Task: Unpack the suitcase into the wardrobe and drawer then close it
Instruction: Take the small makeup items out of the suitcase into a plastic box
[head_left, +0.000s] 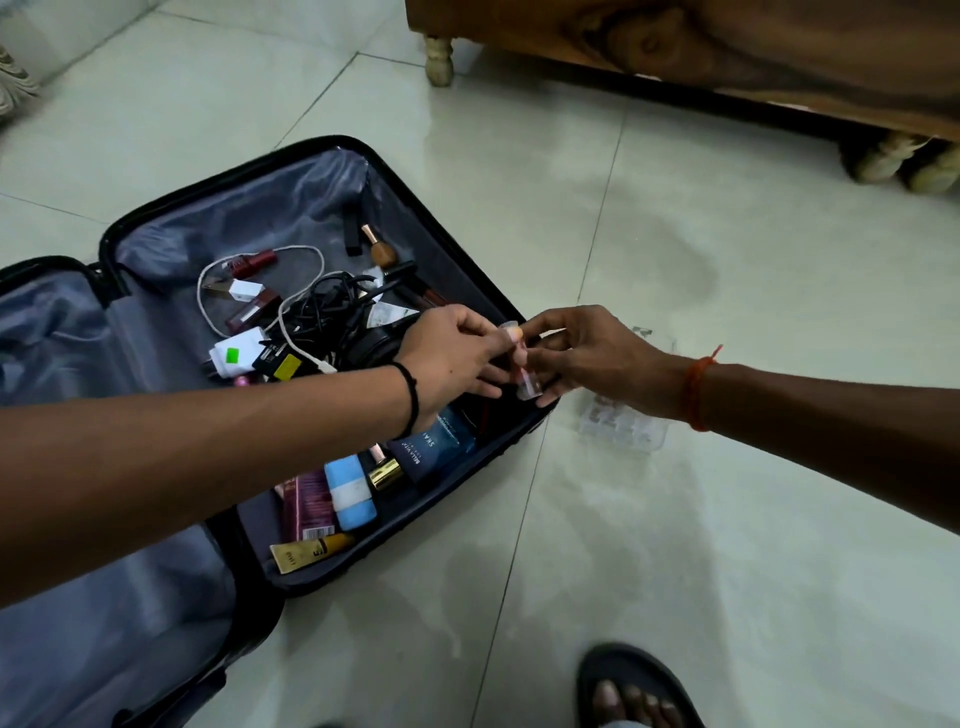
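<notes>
A black suitcase (457, 244) lies open on the floor with grey lining. Its right half holds cosmetics, tangled black cables (332, 306), a white cord, a blue and white tube (350, 491) and a gold tube (306, 556). Over its right rim, my left hand (452, 358) and my right hand (587, 353) meet. Both pinch a small clear tube with a pink band (519, 358) held upright between them. The left half of the suitcase shows only lining.
A clear plastic organiser tray (623, 421) sits on the tiled floor (727, 519) just right of the suitcase, partly under my right wrist. A wooden furniture piece on pale legs (439, 57) stands at the back. My sandalled foot (634, 691) is at the bottom.
</notes>
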